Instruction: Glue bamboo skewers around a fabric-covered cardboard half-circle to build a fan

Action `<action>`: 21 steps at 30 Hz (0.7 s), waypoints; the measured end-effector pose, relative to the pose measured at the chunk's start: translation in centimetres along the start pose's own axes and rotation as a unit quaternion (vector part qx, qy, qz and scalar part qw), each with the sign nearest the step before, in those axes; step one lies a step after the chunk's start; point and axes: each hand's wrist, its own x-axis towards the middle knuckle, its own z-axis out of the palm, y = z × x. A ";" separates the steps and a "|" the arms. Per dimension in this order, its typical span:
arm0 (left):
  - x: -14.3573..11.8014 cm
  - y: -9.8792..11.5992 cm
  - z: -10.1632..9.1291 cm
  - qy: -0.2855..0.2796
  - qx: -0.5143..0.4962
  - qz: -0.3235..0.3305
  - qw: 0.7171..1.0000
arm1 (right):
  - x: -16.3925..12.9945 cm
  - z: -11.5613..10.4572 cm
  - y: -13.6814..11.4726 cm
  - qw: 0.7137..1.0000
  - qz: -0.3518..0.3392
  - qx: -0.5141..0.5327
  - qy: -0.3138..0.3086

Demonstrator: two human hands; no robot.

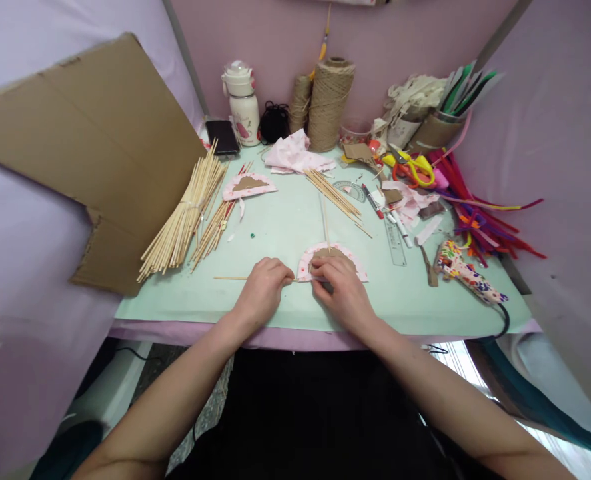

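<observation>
The left hand (pixel 264 285) pinches a thin stick (pixel 232 278) lying flat. The right hand (pixel 339 283) presses closed fingers on the fan (pixel 332 257), just beside the stick. The stick looks light and snappy, so hold it near the fan.

**Count on the worktop**

Two hands: left hand (pixel 264 288), right hand (pixel 342 291). Two half-round fabric fan pieces (pixel 331 260) (pixel 249 187). Two twine spools (pixel 329 103) (pixel 300 101). One bottle (pixel 242 101). One phone (pixel 222 137). One scissors (pixel 415 168). One glue gun (pixel 465 272). Skewers: too many to count.
</observation>
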 end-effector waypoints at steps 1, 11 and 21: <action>0.0 0.0 0.0 0.000 0.000 0.001 1.000 | 0.0 0.0 0.0 1.000 0.002 0.000 -0.002; 0.2 -0.1 -0.3 -0.014 -0.004 0.003 1.000 | 0.0 -0.1 -0.1 1.000 0.008 0.005 -0.005; -0.1 0.2 -0.9 -0.035 0.046 -0.004 0.998 | -0.4 -0.5 -0.2 0.998 -0.004 0.056 0.034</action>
